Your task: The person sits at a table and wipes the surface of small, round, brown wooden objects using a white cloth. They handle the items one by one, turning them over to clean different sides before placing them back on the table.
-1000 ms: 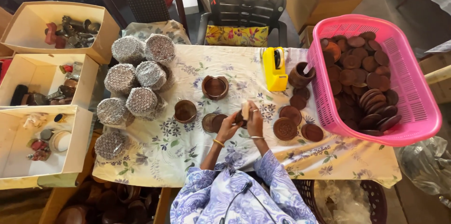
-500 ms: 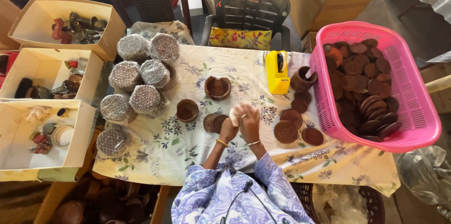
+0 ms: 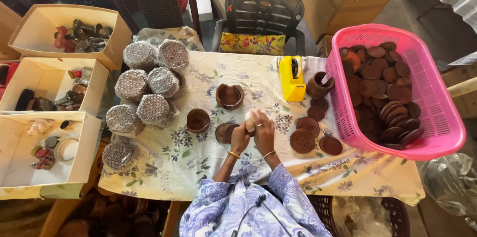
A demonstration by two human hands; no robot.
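The tabletop [image 3: 198,167] carries a flowered cloth; at its right a pink basket [image 3: 437,118] holds brown clay discs; at its left sit foil-wrapped bundles [image 3: 149,85]. Mid-table, both hands meet: left hand [image 3: 240,137] and right hand [image 3: 263,130], fingers closed round a small brown piece [image 3: 250,128] (mostly hidden), just beside a clay cup [image 3: 224,132]; seemingly a fitting or wrapping step, calling for steady, close finger work.

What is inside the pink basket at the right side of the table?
The pink basket holds many round brown discs, piled and overlapping. The lower discs and the basket floor are covered.
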